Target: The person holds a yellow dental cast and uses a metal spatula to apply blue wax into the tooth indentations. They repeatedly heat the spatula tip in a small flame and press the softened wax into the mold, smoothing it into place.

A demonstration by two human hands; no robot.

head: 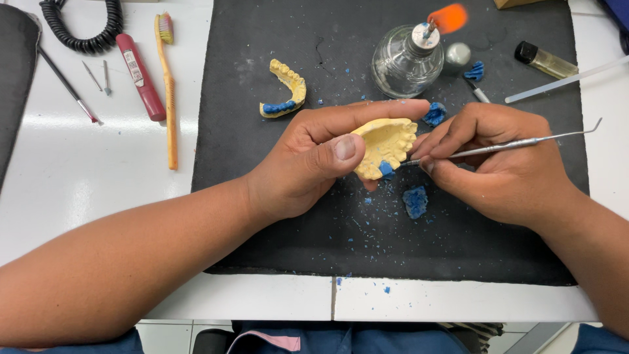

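Head view looks straight down on a black mat [275,216] spread over a white table [85,170]. At the middle of the mat the left hand [308,164] is closed around a yellow dental cast [385,145], thumb pressed on its near edge and fingers curled over the far side, so the cast is held just above the mat with its hollow side up. A small lump of blue wax [386,170] sits on the cast's lower edge. The right hand [498,160] pinches a thin metal carving tool [517,144] like a pen, its working tip meeting the cast beside the blue lump; the long handle runs out to the right and ends in a small hook. The two hands are close together, almost touching at the cast. Blue wax chunks [415,200] and crumbs lie scattered on the mat below and between the hands. Farther back on the mat stand a glass spirit lamp [405,62] with an orange flame and a second yellow cast [286,90] bearing blue wax. On the table to the left lie a toothbrush [170,92], a red pen-shaped tool [141,77] and a coiled black cord [82,26].
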